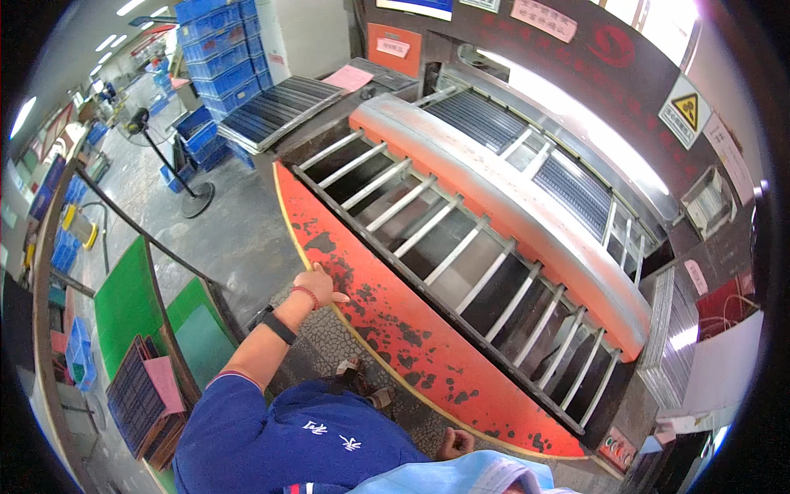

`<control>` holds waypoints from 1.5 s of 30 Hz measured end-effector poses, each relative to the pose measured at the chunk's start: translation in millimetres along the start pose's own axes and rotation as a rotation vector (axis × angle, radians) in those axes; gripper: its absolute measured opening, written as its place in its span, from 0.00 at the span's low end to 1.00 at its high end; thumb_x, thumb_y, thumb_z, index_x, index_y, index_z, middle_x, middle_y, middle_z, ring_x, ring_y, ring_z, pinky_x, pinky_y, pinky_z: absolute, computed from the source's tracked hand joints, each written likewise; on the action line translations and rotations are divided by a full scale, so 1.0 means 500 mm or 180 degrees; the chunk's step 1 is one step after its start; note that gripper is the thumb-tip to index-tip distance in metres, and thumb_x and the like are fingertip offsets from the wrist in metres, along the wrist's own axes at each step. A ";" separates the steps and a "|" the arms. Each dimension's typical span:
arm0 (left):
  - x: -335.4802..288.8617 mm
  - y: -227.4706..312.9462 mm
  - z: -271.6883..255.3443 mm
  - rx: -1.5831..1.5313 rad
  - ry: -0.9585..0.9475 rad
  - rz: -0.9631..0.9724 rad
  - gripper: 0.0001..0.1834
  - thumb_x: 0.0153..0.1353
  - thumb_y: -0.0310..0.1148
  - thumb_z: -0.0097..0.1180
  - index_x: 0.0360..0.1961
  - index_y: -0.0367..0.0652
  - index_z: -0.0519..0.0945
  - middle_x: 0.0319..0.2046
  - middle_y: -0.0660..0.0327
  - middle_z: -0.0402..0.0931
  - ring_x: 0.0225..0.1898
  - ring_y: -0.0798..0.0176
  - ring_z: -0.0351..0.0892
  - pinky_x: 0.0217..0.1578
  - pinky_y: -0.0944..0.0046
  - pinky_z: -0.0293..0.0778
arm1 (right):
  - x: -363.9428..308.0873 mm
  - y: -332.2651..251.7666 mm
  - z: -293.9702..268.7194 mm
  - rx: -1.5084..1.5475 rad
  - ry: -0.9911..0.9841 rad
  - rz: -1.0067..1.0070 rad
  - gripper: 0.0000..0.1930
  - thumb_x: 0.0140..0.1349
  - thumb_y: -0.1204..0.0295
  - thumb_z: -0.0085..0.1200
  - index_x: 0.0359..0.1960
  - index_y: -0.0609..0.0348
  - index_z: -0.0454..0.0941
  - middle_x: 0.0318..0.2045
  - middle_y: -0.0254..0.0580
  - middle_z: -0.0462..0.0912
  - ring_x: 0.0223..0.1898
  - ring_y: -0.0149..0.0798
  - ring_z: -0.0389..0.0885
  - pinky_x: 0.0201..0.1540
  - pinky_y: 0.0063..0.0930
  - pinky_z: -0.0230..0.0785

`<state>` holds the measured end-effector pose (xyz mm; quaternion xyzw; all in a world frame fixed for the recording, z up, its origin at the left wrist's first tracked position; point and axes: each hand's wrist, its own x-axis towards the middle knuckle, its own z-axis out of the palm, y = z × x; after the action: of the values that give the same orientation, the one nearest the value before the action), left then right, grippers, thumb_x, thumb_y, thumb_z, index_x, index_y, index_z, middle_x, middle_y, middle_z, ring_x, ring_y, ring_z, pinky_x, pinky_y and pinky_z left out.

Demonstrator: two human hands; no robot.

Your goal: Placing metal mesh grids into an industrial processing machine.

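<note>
My left hand [321, 286], with a red cord bracelet and a dark wristband on its wrist, rests on the yellow-trimmed edge of a worn orange panel [428, 362]. Its thumb is apart from the fingers, and nothing shows in it. Low in the view, my right hand [455, 442] is beside the panel's near edge, its fingers curled and no object visible in them. Beyond the panel is a machine bed with pale crossbars [436, 263]. A rounded orange and silver cover [502, 206] spans it, and dark ribbed plates [473, 119] lie behind the cover.
A stack of dark slatted plates [280, 107] sits at the machine's far left corner. Blue crates [218, 49] stand piled behind it, near a black floor fan [196, 198]. Green boards [127, 288] lean on a rack to my left. A button box [615, 447] is at lower right.
</note>
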<state>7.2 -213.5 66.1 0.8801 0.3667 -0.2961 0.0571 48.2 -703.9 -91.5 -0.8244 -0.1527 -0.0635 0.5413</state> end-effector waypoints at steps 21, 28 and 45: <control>-0.033 -0.133 0.057 -0.0555 0.0353 0.0638 0.54 0.48 0.70 0.41 0.55 0.23 0.59 0.54 0.40 0.62 0.34 0.49 0.78 0.33 0.52 0.73 | -0.014 -0.034 0.265 0.0384 -0.2249 -0.0335 0.15 0.51 0.60 0.55 0.25 0.63 0.74 0.21 0.41 0.75 0.25 0.37 0.71 0.27 0.29 0.65; -0.046 -0.306 0.127 -0.1950 -0.0135 0.1748 0.46 0.53 0.59 0.47 0.65 0.46 0.44 0.40 0.41 0.73 0.43 0.42 0.72 0.45 0.52 0.67 | -0.055 -0.106 0.410 -0.0746 -0.3779 0.0448 0.26 0.50 0.47 0.53 0.34 0.60 0.76 0.32 0.51 0.78 0.32 0.46 0.76 0.35 0.38 0.70; -0.112 -0.714 0.401 -0.2461 0.0513 0.0808 0.52 0.45 0.60 0.55 0.64 0.44 0.46 0.51 0.43 0.65 0.47 0.43 0.70 0.46 0.53 0.66 | -0.238 -0.719 1.015 -0.0294 -0.4474 -0.2937 0.17 0.41 0.61 0.63 0.22 0.62 0.74 0.23 0.50 0.74 0.29 0.50 0.73 0.32 0.38 0.65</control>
<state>-362.3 -52.7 -24.6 0.8525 0.3427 -0.0574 0.3906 -210.2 -130.8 -15.7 -0.5483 -0.7731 0.2435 0.2058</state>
